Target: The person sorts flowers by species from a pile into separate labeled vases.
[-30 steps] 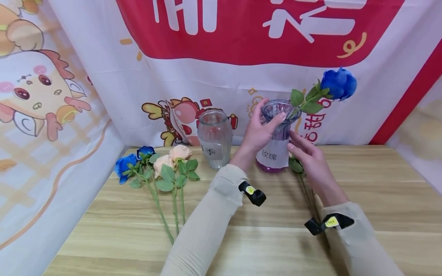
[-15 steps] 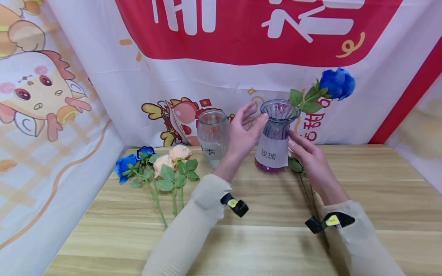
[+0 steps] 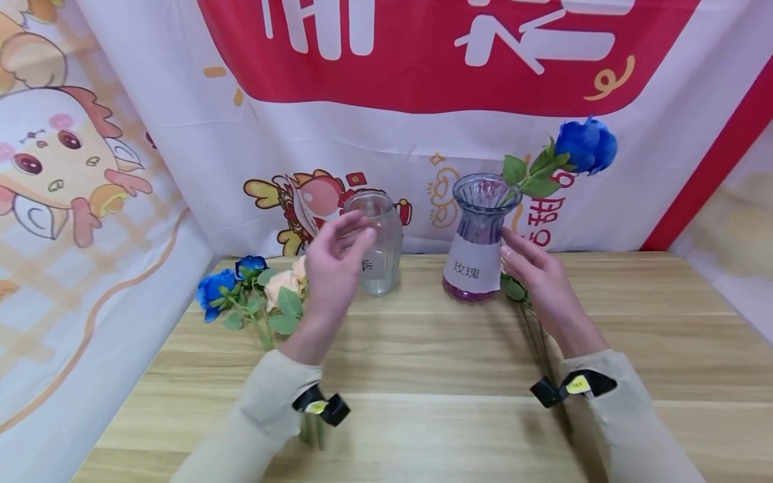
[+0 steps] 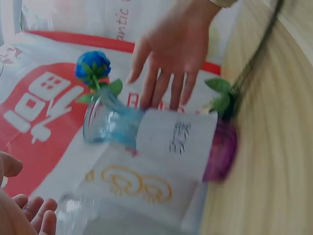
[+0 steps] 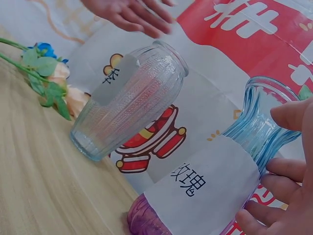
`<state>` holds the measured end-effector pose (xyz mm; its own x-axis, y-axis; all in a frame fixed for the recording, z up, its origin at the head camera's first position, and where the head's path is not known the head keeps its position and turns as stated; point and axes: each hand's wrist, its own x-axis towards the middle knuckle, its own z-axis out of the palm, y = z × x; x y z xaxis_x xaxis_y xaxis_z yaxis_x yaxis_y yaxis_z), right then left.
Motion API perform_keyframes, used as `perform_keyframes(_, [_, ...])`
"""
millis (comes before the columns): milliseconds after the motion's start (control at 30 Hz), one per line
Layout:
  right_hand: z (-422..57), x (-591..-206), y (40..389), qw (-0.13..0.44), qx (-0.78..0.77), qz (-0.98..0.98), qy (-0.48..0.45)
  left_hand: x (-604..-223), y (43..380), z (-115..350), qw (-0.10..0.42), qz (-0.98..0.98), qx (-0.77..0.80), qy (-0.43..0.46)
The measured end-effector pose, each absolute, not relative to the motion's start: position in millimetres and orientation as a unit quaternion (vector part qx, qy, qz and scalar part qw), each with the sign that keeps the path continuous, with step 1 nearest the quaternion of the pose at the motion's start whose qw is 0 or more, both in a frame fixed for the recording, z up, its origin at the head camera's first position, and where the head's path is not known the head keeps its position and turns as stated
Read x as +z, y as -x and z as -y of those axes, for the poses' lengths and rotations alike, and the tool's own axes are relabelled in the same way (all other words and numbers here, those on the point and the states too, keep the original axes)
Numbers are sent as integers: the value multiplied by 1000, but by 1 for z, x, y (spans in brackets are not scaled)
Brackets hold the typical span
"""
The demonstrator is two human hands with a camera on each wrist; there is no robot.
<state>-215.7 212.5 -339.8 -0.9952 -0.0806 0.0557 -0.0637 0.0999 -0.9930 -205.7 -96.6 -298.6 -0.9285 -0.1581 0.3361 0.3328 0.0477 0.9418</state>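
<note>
A blue-and-purple glass vase (image 3: 471,265) with a white paper label stands upright, and one blue rose (image 3: 584,145) leans out of its mouth to the right. My right hand (image 3: 545,288) is at the vase's right side, its slightly bent fingertips right at the glass. My left hand (image 3: 333,268) is in the air with loosely bent fingers and nothing in it. It overlaps the clear glass vase (image 3: 389,258) in the head view. In the right wrist view, the clear vase (image 5: 132,105) has a paper label and no flowers in it.
Blue roses (image 3: 217,292) and peach roses (image 3: 280,288) lie on the left of the wooden table (image 3: 423,362), partly behind my left arm. Under my right forearm lie more stems (image 3: 537,342) with green leaves. A printed cloth (image 3: 410,147) hangs close behind the vases.
My left hand has let go of the blue-and-purple vase's rim and moved left, past the front of the clear vase. My right hand has stayed beside the vase.
</note>
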Motion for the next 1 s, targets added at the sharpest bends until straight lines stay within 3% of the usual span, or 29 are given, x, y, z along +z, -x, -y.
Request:
perform_keyframes(300, [-211, -341, 217, 6, -659, -751, 42, -326, 193, 176, 210, 715, -665, -53])
perform_keyframes(633, [-213, -340, 215, 8, -655, -754, 42, -360, 177, 243, 206, 684, -673, -193])
perform_keyframes(1000, [-214, -339, 215, 13, -648, -761, 33, -395, 166, 284, 115, 731, -595, -313])
